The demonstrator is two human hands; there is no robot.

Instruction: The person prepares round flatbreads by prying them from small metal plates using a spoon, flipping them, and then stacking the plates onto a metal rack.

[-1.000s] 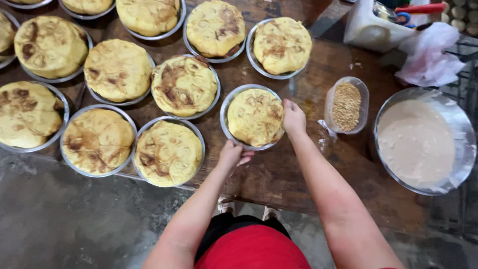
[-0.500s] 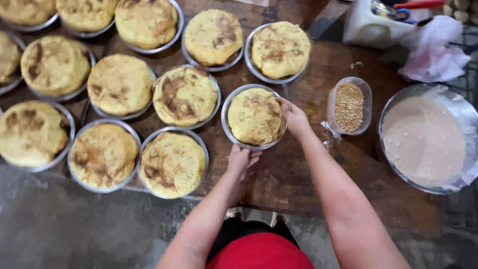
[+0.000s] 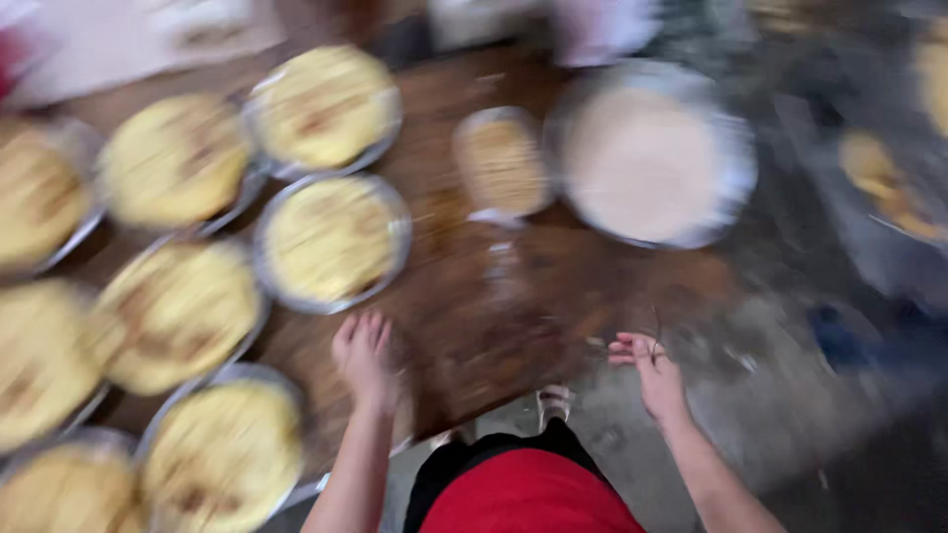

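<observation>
The view is heavily blurred by motion. My left hand (image 3: pixel 363 357) rests flat on the wooden table (image 3: pixel 513 316), just below a round metal pan holding a golden flatbread (image 3: pixel 332 241). My right hand (image 3: pixel 647 367) hovers off the table's near right edge, fingers apart and empty. Several more metal pans with browned flatbreads (image 3: pixel 178 314) fill the table's left side.
A small container of seeds (image 3: pixel 501 163) stands at the middle back. Beside it on the right is a large metal bowl of pale batter (image 3: pixel 647 153). Grey floor lies to the right, with more bread in a tray (image 3: pixel 889 188) at the far right.
Both hands have let go of the pan with the flatbread and drawn back toward me. The camera has swung right, so the pans now sit left in view.
</observation>
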